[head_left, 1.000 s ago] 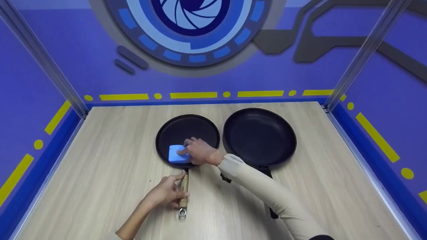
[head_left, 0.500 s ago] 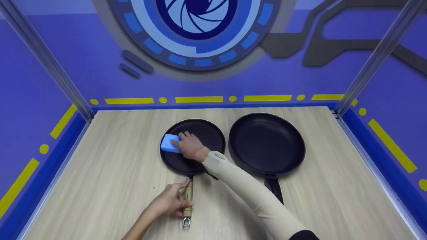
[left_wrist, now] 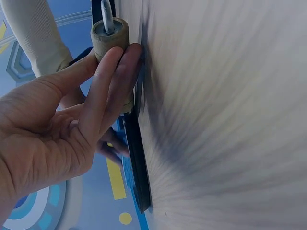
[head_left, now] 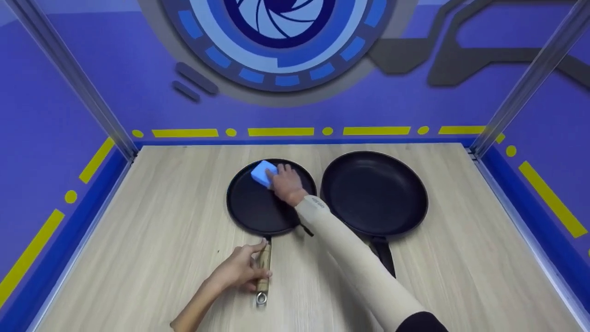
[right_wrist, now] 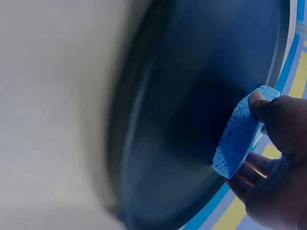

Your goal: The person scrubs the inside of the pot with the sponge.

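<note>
A flat black frying pan [head_left: 258,207] lies on the table with its wooden handle [head_left: 263,263] toward me. My left hand [head_left: 237,267] grips that handle; in the left wrist view its fingers and thumb close round the handle's wood [left_wrist: 109,45] near the metal hanging ring [left_wrist: 107,19]. Over the pan's far part, my right hand [head_left: 286,184] holds a blue sponge [head_left: 264,173] against the cooking surface. Seen from the right wrist, the thumb presses one face of the porous sponge [right_wrist: 237,139] while the other fingers lie behind it.
A larger, deeper black frying pan [head_left: 374,193] stands close on the right, its black handle [head_left: 383,256] partly behind my right sleeve [head_left: 359,258]. Blue printed panels [head_left: 286,115] wall the wooden table [head_left: 175,207] at the back and both sides.
My right hand has moved the sponge from the pan's near edge up along its left side to the far edge. The left hand keeps its hold on the handle.
</note>
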Available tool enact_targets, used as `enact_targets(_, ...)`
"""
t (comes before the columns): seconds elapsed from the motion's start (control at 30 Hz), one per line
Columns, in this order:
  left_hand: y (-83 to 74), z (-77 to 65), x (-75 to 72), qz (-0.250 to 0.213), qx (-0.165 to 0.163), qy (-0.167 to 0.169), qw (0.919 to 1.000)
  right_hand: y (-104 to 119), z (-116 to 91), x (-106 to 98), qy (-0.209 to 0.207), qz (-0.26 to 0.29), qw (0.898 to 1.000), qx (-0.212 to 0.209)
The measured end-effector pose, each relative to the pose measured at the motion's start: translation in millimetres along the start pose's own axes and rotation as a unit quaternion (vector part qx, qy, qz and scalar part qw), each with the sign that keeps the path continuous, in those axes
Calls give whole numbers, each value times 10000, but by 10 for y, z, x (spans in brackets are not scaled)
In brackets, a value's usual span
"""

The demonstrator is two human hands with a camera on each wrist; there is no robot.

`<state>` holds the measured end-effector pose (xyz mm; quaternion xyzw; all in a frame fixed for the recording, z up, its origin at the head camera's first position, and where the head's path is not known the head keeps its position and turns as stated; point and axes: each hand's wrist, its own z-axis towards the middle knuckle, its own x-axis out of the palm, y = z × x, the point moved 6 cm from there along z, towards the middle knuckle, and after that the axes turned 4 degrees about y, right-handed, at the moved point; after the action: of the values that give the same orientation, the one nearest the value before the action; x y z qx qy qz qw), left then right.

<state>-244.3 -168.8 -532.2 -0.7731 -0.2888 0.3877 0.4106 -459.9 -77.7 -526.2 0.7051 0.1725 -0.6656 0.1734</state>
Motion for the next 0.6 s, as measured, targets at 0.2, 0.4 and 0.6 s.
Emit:
enact_targets(0.2, -6, 24, 15, 70, -87, 40, 9999, -277, -165, -11, 184, -204, 9993, 272)
enact_targets(0.4, -6, 15, -1, 116, -115, -55, 9999, -359, -345, -18, 219, -528, 9984, 39)
enact_targets(0.6, -3, -3, 11, 149, -204, -136, 9996, -347, -586, -40, 116, -598, 9969, -492)
